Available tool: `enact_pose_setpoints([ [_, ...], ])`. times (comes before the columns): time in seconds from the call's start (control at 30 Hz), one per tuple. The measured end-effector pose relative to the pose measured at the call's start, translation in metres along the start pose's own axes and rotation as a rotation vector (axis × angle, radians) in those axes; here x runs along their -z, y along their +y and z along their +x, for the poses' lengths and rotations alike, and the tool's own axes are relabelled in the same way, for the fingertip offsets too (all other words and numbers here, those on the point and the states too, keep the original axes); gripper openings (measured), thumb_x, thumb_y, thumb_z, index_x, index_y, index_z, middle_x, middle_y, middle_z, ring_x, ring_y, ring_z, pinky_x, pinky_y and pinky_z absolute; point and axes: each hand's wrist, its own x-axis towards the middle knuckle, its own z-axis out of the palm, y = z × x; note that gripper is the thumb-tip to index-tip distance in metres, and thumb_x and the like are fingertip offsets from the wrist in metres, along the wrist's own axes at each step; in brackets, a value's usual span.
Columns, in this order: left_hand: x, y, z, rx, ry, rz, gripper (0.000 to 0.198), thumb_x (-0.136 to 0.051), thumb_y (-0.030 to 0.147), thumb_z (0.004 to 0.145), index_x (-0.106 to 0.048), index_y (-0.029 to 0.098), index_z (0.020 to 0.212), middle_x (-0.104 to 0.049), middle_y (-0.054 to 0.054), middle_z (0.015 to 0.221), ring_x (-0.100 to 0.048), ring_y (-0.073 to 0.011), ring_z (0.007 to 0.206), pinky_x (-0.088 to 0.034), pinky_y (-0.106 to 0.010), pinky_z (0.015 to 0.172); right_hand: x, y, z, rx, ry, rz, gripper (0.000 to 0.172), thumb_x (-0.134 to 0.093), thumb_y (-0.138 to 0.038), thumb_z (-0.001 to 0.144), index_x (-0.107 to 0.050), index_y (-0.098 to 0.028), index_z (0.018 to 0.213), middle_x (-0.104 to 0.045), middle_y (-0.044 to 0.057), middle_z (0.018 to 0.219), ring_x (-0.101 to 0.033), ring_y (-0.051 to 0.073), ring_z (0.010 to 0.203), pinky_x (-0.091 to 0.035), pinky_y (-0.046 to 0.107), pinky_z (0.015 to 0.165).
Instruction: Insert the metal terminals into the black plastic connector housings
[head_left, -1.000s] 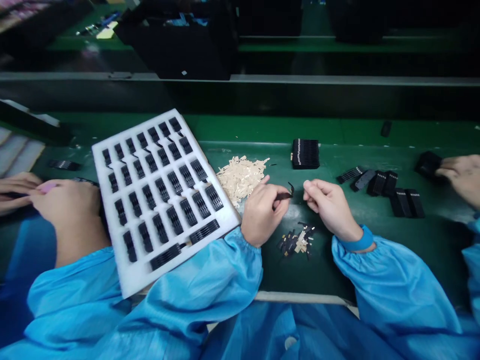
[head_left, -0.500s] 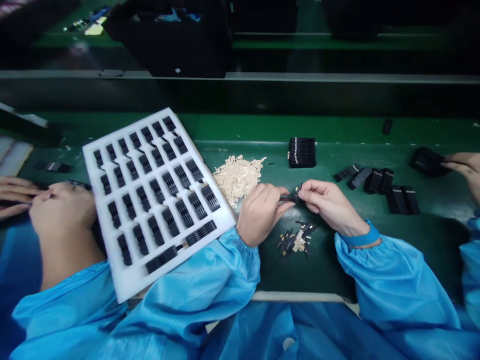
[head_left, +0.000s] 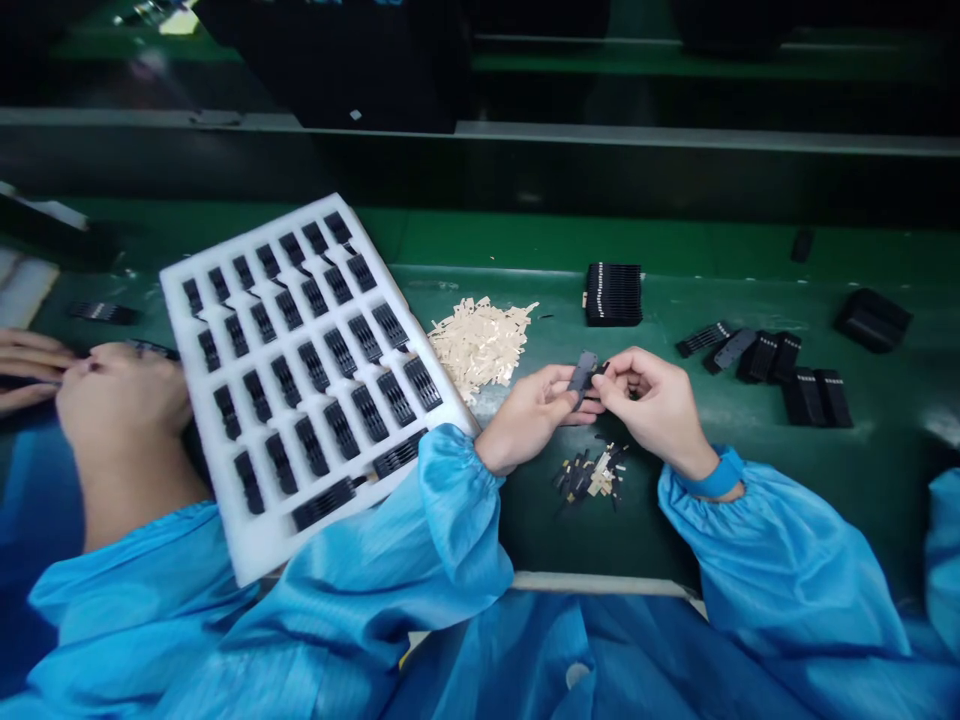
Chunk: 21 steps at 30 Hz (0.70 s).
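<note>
My left hand [head_left: 529, 415] holds a flat dark plastic part [head_left: 582, 374] between thumb and fingers, its broad face turned up. Against the part's right edge, my right hand [head_left: 654, 402] is closed in a pinch. A small dark bit shows at those fingertips, too small to name. Just below both hands lies a little pile of black and pale strips [head_left: 592, 473]. A heap of cream-coloured small pieces [head_left: 480, 345] sits beyond my left hand. The white foam tray [head_left: 247, 545], its slots filled with black ribbed parts, stands tilted beside my left forearm.
A neat stack of black parts [head_left: 615, 295] stands farther back. Several loose black parts [head_left: 765, 355] and a black block [head_left: 874, 320] lie to the right. On the left are a co-worker's hands [head_left: 124, 400]; a blue sleeve [head_left: 943, 540] shows at the right edge.
The part in my left hand has turned from edge-on to showing its broad face. My right hand stays close against it. At the right, another person's hand has left the black block.
</note>
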Motion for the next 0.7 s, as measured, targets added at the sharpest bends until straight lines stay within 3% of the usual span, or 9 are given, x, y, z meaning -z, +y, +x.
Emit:
enact_pose_setpoints([
  [0.3,-0.0020,0.0033,-0.0020,0.032,0.028,-0.073,0.023,-0.060,0.007,0.092,-0.063,0.010,0.115,-0.077,-0.012,0.102,-0.076,-0.0190,0.094,-0.056,-0.044,0.103,-0.0019,-0.0015,-0.0016,0.067,0.041,-0.077,0.010,-0.069,-0.025,0.086,-0.064,-0.020,0.080,-0.062,0.000,0.074,-0.054,0.012,0.060,-0.043,0.027,0.055],
  [0.7,-0.0031,0.0032,-0.0035,0.029,0.022,-0.064,0.024,-0.060,0.007,0.092,-0.063,0.011,0.115,-0.077,-0.010,0.102,-0.076,-0.0176,0.092,-0.056,-0.043,0.103,-0.0028,-0.0035,-0.0036,0.037,0.028,-0.093,0.011,-0.067,-0.028,0.088,-0.062,-0.021,0.081,-0.061,0.001,0.074,-0.052,0.013,0.060,-0.042,0.029,0.055],
])
